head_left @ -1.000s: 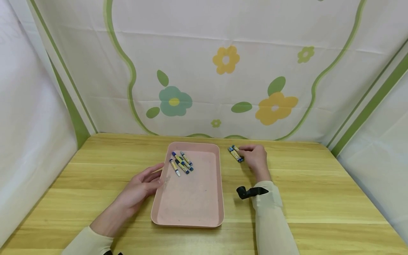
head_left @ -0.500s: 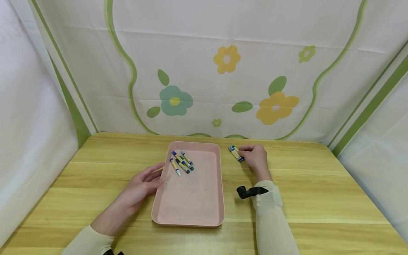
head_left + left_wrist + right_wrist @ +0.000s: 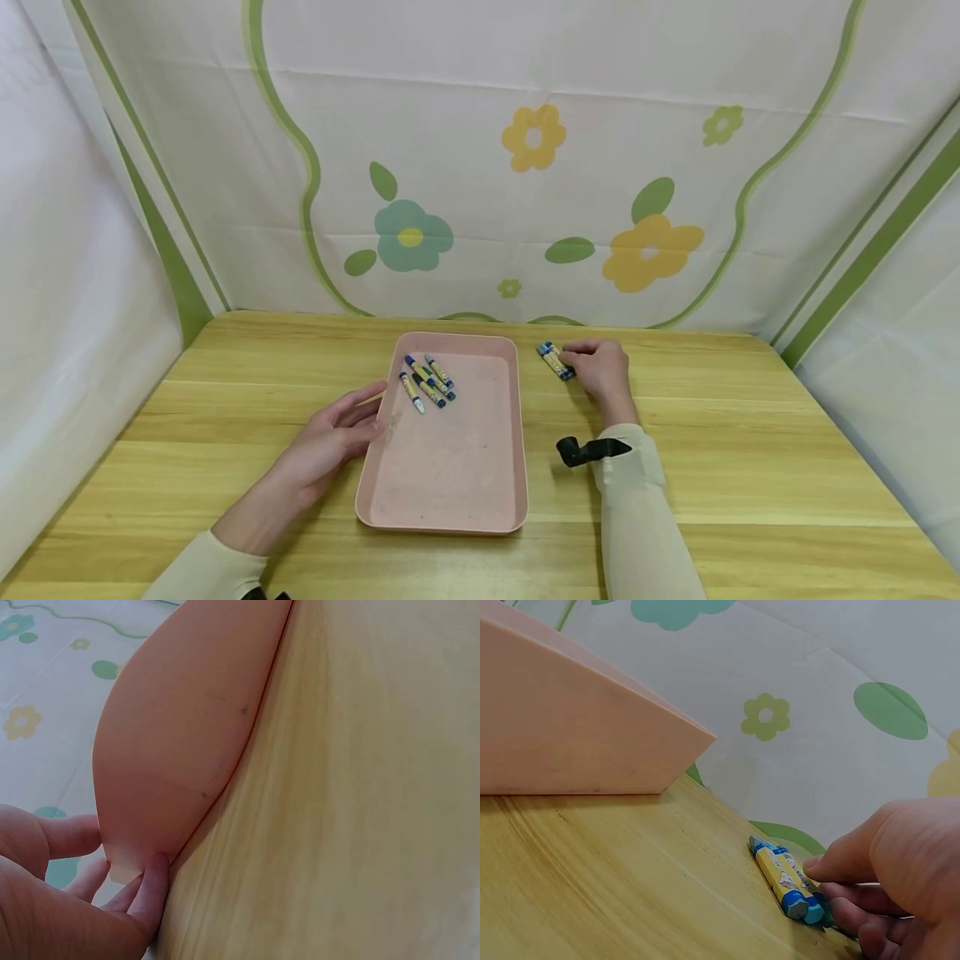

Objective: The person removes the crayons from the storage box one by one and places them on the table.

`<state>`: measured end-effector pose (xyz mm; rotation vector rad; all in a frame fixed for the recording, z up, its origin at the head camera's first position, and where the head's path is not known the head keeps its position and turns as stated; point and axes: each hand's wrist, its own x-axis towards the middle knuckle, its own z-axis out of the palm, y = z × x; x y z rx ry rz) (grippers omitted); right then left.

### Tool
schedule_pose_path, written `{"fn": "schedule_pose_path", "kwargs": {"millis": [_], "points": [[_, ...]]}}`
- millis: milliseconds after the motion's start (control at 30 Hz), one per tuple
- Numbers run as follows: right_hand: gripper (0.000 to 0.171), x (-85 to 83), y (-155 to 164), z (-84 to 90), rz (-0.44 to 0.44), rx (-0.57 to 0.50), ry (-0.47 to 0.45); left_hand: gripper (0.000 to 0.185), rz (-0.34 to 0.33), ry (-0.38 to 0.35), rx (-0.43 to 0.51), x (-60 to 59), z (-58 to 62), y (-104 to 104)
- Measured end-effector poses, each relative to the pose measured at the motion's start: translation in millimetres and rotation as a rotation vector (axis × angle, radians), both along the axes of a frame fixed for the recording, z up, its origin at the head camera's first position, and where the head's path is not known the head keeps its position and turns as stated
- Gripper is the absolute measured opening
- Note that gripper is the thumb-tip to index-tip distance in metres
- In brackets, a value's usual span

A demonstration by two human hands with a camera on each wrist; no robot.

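Observation:
A pink tray (image 3: 465, 467) lies on the table with several crayons (image 3: 427, 384) in yellow-and-blue wrappers loose in its far left part. My left hand (image 3: 324, 446) touches the tray's left side; in the left wrist view its fingertips lie against the outer wall (image 3: 172, 735) and rim. To the tray's right, a small group of crayons (image 3: 781, 879) lies side by side on the table. My right hand (image 3: 597, 373) is at this group, its thumb and curled fingers pinching the crayon nearest it. That crayon is partly hidden by the fingers.
The wooden table (image 3: 750, 467) reaches a white cloth backdrop (image 3: 465, 108) printed with flowers, just behind the tray and crayons. Cloth walls (image 3: 90, 250) also stand at both sides. A black wrist mount (image 3: 592, 451) sits on the right sleeve.
At the right hand, the crayons have come slightly closer together and more in line. The left hand, the tray and the crayons inside it look the same.

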<state>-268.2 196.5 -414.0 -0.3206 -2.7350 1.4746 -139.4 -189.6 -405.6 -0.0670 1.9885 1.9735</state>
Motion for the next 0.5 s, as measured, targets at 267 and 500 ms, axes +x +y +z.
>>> {"fn": "schedule_pose_path", "kwargs": {"millis": [267, 500], "points": [[0.029, 1.4, 0.0, 1.8, -0.008, -0.013, 0.008, 0.065, 0.008, -0.005, -0.001, -0.8, 1.0, -0.7], [0.031, 2.4, -3.3, 8.9, -0.024, -0.08, 0.027, 0.064, 0.012, -0.005, -0.005, -0.7, 1.2, -0.2]]}}
